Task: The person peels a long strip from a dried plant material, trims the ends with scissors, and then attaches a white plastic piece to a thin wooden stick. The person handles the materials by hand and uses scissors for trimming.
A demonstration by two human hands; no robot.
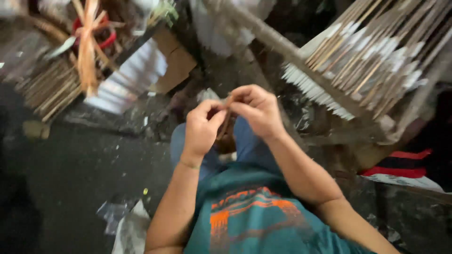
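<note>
My left hand and my right hand meet in front of me above my knees. Both pinch a thin brown stick between thumb and fingers. The stick runs from my right fingertips down past my left thumb, and most of it is hidden by my fingers. Below the hands are my blue trousers and my teal shirt with an orange print.
A slanted rack of thin sticks with white tips fills the upper right. A bundle of brown sticks lies at upper left beside a red-handled tool. Cardboard and dark littered ground lie to my left.
</note>
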